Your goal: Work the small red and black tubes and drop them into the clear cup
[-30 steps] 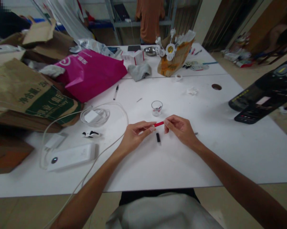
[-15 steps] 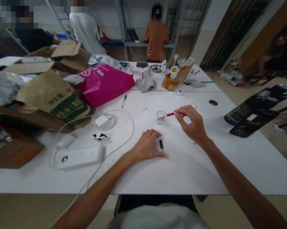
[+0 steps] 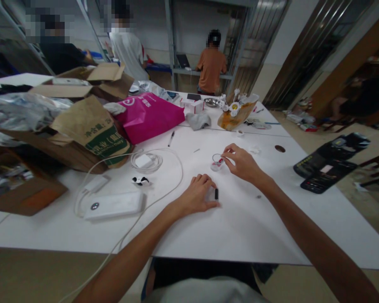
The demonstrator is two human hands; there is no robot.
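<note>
- One spread hand, your left hand (image 3: 198, 194), curves around the black cylinder (image 3: 216, 194).
- Your right hand (image 3: 240, 163) pinches the red tube (image 3: 221, 160) at the clear cup (image 3: 214, 167).

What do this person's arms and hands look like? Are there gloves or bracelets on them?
The left hand and right hand look bare: no gloves. No sleeves show on the forearms, and I can't see any bracelet or watch. Small things like thin rings would be too blurry to spot. Some pale grey clothing shows at the bottom.
</note>
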